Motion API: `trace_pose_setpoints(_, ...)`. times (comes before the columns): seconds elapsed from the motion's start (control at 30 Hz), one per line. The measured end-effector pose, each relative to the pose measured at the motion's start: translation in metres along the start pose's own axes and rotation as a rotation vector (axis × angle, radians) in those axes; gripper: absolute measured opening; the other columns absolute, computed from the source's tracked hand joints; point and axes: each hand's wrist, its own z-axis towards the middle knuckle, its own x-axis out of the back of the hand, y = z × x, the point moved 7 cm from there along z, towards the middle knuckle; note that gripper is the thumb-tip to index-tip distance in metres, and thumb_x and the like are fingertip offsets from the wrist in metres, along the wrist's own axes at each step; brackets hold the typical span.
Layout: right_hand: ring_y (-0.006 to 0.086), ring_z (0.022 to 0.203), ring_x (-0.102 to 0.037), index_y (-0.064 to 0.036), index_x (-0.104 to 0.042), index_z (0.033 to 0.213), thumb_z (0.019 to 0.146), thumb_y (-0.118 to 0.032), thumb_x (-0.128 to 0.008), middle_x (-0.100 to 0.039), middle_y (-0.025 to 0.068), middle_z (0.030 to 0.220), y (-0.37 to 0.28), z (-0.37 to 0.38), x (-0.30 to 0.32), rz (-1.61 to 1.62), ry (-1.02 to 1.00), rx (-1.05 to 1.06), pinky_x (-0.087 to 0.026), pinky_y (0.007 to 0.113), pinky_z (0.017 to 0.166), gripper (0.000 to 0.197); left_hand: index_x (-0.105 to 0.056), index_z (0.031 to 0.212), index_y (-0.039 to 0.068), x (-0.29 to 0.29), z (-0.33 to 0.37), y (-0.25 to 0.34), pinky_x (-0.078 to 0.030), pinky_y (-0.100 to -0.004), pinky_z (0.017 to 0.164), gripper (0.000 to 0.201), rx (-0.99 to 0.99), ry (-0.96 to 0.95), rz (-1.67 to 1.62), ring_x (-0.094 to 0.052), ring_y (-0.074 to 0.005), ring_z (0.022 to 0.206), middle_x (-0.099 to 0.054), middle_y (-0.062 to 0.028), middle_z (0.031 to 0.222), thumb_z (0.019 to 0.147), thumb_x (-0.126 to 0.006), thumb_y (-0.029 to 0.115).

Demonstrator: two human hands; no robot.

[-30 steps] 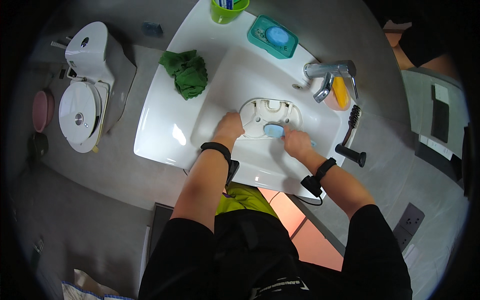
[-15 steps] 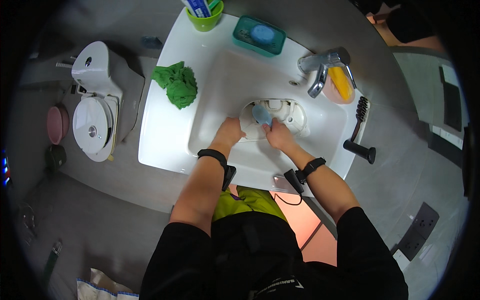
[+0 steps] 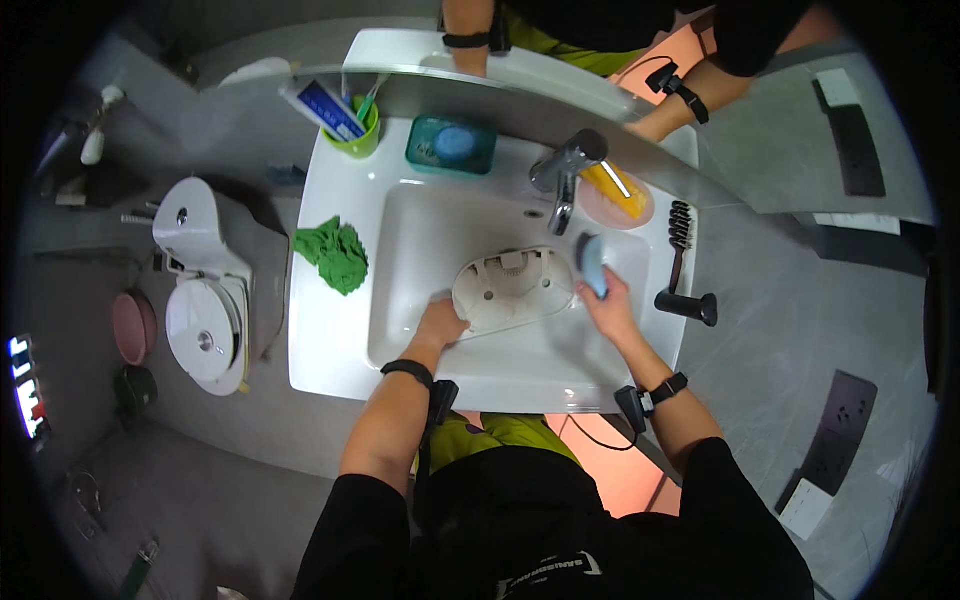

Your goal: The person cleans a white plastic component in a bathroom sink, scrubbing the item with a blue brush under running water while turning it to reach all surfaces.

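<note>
My left hand (image 3: 440,325) is gripping the white plastic housing (image 3: 520,300) at its lower left edge, the fingers folding over the rim, though I cannot tell how far they are reaching underneath. The housing is lying in the washbasin (image 3: 405,260), most of it extending up and to the right of that grip. My right hand (image 3: 612,308) is holding a light-blue brush (image 3: 594,272) by its lower end, thumb and fingers pinching narrowly around it; the brush head is pointing up and away from me, just beside the right end of the housing and apart from it. The brush is looking smooth and rounded along its back, with a darker, blurred side facing left. Around the housing the ceramic is curving glossy and white, while the chrome faucet (image 3: 572,165) is gleaming above and a crumpled green cloth (image 3: 335,255) is resting in soft folds on the left ledge. The housing itself is showing as a shallow oblong with rounded ends and a nearly straight near edge, its off-white looking duller than the basin; two round dark holes are marking its floor, and a ribbed, curved section is sitting between them along the far edge.
</note>
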Motion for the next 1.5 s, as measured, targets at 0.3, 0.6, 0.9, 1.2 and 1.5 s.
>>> trace_pose_setpoints(0.3,0.0152,0.075,-0.05,-0.0033,-0.052,0.099,0.077,-0.022,-0.056,-0.056,0.0053,0.084,-0.079,0.05,0.081,0.461,0.225,0.179,-0.04,0.027,0.07,0.029,-0.053,0.093,-0.005,-0.003,-0.011,-0.004,-0.045,-0.0351,0.05,0.031,0.382,-0.268,-0.201,-0.057,-0.0272,0.057,-0.058,-0.0204,0.077,0.073,-0.044,0.017)
trace_pose_setpoints(0.6,0.0243,0.083,-0.053,-0.0007,-0.049,0.103,0.077,-0.03,-0.054,-0.057,0.0143,0.088,-0.098,0.052,0.072,0.264,0.193,0.291,-0.041,0.03,0.074,0.04,-0.054,0.089,-0.006,-0.021,-0.005,-0.008,-0.045,-0.0347,0.048,0.028,0.41,-0.384,-0.207,-0.058,-0.0265,0.054,-0.058,-0.0202,0.071,0.072,-0.041,0.013)
trace_pose_setpoints(0.9,0.0271,0.078,-0.054,-0.0004,-0.046,0.105,0.077,-0.024,-0.053,-0.056,0.0183,0.085,0.075,-0.04,-0.014,0.141,-0.106,-0.18,-0.041,0.033,0.07,0.037,-0.049,0.1,-0.005,-0.016,0.007,-0.012,-0.045,-0.0366,0.07,0.036,0.199,-0.165,-0.041,-0.057,-0.0361,0.076,-0.056,-0.0246,0.091,0.072,-0.045,0.017)
trace_pose_setpoints(1.2,0.0238,0.08,-0.053,0.0015,-0.048,0.104,0.076,-0.02,-0.054,-0.057,0.0159,0.088,0.136,-0.075,-0.028,0.36,0.038,-0.372,-0.041,0.031,0.073,0.035,-0.047,0.099,-0.004,-0.023,-0.004,0.018,-0.044,-0.0323,0.043,0.038,0.438,-0.417,-0.328,-0.054,-0.0234,0.049,-0.055,-0.0158,0.072,0.07,-0.043,0.021)
trace_pose_setpoints(1.5,0.0112,0.048,-0.043,-0.0027,-0.047,0.105,0.083,-0.016,-0.045,-0.045,0.0023,0.065,0.136,-0.111,-0.028,1.055,0.02,-0.62,-0.038,0.025,0.044,0.026,-0.051,0.1,-0.006,-0.04,0.021,0.012,-0.044,-0.0362,0.046,0.041,0.368,-0.201,-0.501,-0.056,-0.0269,0.055,-0.057,-0.0192,0.075,0.069,-0.043,0.021)
